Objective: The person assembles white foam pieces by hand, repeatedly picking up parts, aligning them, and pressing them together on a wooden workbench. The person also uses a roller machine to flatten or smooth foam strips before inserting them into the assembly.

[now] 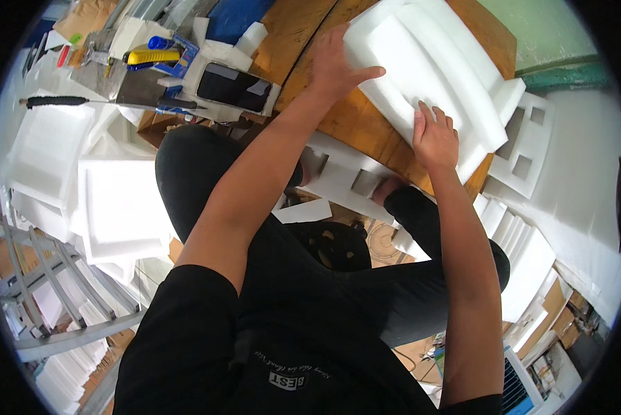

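A white foam tray (421, 72) with raised rims lies tilted across the wooden table (352, 124) in front of me. My left hand (338, 66) is at its left edge, thumb stretched out over the rim and fingers spread. Resting on the near part of the same foam piece is my right hand (436, 138), its fingers extended and slightly apart along the inner edge. Neither hand is wrapped round the foam. A second strip of foam (510, 104) sticks out past the tray's right side.
Left of the table are a phone (234, 88), a yellow utility knife (153, 56) and a black-handled rod (56, 101). Stacked foam trays (120, 207) stand at the left, above a metal rack (75, 290). More foam sheets (525, 249) lean at the right.
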`<action>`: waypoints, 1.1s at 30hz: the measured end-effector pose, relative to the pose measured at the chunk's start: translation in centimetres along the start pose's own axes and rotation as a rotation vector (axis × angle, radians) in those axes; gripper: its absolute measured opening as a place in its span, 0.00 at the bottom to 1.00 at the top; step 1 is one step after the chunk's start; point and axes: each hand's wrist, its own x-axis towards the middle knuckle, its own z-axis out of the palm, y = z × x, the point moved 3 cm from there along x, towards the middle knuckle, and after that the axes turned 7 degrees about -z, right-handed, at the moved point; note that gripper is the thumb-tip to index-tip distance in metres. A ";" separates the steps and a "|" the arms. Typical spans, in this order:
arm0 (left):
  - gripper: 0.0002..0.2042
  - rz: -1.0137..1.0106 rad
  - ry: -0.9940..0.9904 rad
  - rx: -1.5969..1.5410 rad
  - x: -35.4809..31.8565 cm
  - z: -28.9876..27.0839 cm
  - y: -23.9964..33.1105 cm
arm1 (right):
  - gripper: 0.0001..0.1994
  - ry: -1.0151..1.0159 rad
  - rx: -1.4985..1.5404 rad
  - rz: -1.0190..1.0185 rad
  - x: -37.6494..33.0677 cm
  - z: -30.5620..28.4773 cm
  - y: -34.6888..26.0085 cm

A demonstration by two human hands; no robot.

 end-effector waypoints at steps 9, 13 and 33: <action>0.54 -0.144 -0.062 -0.090 1.5 0.7 -2.0 | 0.26 0.011 0.007 0.012 1.1 0.5 0.1; 0.51 -0.218 -0.053 -0.128 1.2 0.9 -3.5 | 0.26 0.018 0.005 0.002 1.2 0.4 0.0; 0.50 -0.363 -0.129 -0.246 2.1 0.7 -7.3 | 0.28 0.814 0.608 0.624 -8.9 -3.2 9.4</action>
